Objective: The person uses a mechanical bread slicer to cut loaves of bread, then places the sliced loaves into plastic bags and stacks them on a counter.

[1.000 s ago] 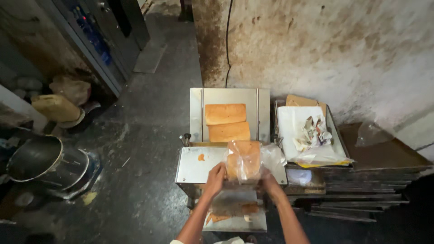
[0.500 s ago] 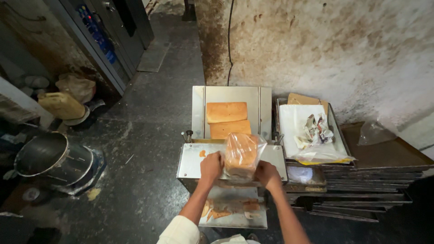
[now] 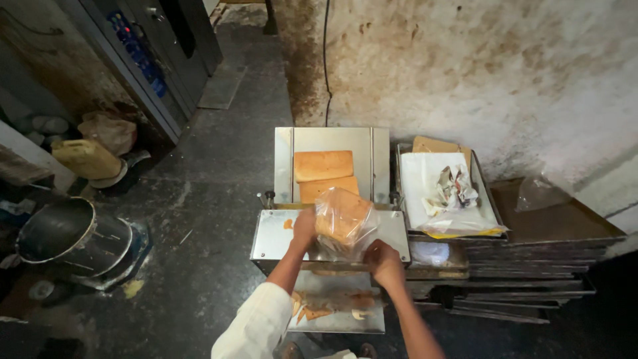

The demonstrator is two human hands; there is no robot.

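A clear plastic bag with sliced bread (image 3: 341, 221) stands on the metal top of a bread slicing machine (image 3: 272, 234). My left hand (image 3: 305, 226) grips the bag's left side. My right hand (image 3: 381, 258) is closed at the bag's lower right corner, pinching the plastic. Two unsliced loaves (image 3: 323, 165) lie one behind the other in the machine's feed chute beyond the bag. Below my arms, a metal tray (image 3: 335, 320) carries bread scraps and crumbs.
To the right, a stack of dark baking trays (image 3: 531, 279) carries white paper and crumpled wrappers (image 3: 452, 189). A metal bucket (image 3: 70, 236) and a yellow jerrycan (image 3: 86, 158) stand on the floor at left. A stained wall rises behind.
The bagged bread has gone from being held up in both hands to resting on the machine top. My right hand has dropped to the bag's lower corner.
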